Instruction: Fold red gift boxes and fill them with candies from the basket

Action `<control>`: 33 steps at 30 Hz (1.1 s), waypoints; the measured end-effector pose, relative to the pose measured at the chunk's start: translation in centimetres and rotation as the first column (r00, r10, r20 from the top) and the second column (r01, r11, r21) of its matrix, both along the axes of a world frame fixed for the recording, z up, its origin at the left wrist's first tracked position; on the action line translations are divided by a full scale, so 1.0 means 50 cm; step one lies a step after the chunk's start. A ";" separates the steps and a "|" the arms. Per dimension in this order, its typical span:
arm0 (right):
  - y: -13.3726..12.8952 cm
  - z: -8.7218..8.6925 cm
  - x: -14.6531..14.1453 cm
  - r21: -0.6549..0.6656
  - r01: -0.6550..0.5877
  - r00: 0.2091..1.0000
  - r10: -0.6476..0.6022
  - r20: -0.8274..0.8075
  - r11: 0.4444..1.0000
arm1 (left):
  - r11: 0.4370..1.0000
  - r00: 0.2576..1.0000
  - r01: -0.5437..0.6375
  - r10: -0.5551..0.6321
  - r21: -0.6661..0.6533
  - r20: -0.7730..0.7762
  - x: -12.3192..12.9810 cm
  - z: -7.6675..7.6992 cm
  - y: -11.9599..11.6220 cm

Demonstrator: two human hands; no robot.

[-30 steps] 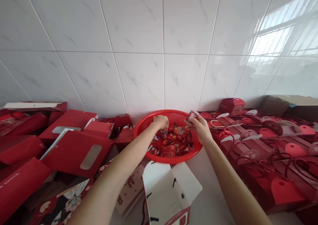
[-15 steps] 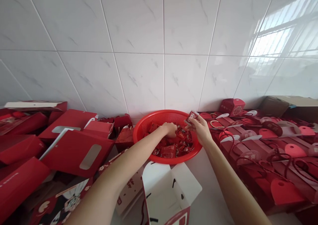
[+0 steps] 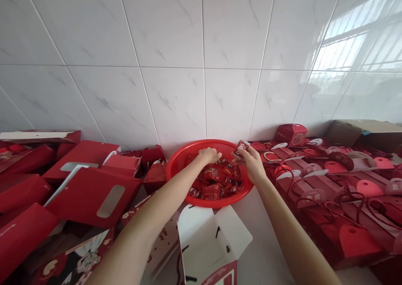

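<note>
A red plastic basket point(image 3: 172, 172) stands against the wall, with several small red wrapped sweets point(image 3: 211, 191) inside. My left hand point(image 3: 209, 155) reaches over its back half with curled fingers; whatever they close on is hidden. At the basket's right rim, my right hand point(image 3: 253, 164) pinches a small red packet point(image 3: 241, 148) with checked ends, raised above the sweets. Nearer to me, below the basket, a white-lined box point(image 3: 204, 243) stands with its flaps up, and its visible inside is bare.
Red cardboard boxes point(image 3: 94, 197) lie piled on the left. Rows of closed red gift boxes point(image 3: 329, 193) with cord handles fill the right. A brown carton point(image 3: 373, 130) sits at the back right, by the tiled wall point(image 3: 176, 100).
My left hand has moved up and left within the basket, uncovering more sweets. The right hand still holds the packet near the rim. The view has shifted slightly.
</note>
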State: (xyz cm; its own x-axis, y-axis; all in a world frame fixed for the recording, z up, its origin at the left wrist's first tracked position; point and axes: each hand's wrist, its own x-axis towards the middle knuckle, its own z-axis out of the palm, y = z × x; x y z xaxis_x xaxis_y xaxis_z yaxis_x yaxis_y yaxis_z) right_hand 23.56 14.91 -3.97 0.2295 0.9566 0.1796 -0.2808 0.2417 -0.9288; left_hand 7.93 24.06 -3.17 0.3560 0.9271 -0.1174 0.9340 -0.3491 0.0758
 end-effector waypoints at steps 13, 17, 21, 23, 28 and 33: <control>0.006 0.000 -0.004 0.007 -0.001 1.000 0.001 -0.012 1.000 | 0.947 0.952 0.300 -0.305 -0.114 -0.031 0.069 -0.039 0.018; 0.005 0.000 -0.005 -0.009 -0.016 1.000 0.016 -0.010 1.000 | 0.940 0.948 0.314 -0.317 -0.132 -0.003 0.066 -0.059 0.022; 0.003 -0.001 -0.005 -0.008 -0.019 1.000 0.019 -0.012 1.000 | 0.936 0.944 0.330 -0.326 -0.121 0.054 0.066 -0.066 0.021; 0.003 -0.001 -0.005 -0.008 -0.015 1.000 0.014 -0.014 1.000 | 0.931 0.937 0.346 -0.338 -0.117 0.085 0.064 -0.060 0.019; 0.005 0.001 -0.004 0.012 -0.009 1.000 0.009 -0.027 1.000 | 0.932 0.922 0.353 -0.333 -0.080 0.196 0.036 -0.017 0.015; 0.008 0.002 -0.005 0.032 0.000 0.999 0.001 -0.045 0.999 | 0.943 0.918 0.328 -0.304 -0.055 0.255 0.018 -0.001 0.002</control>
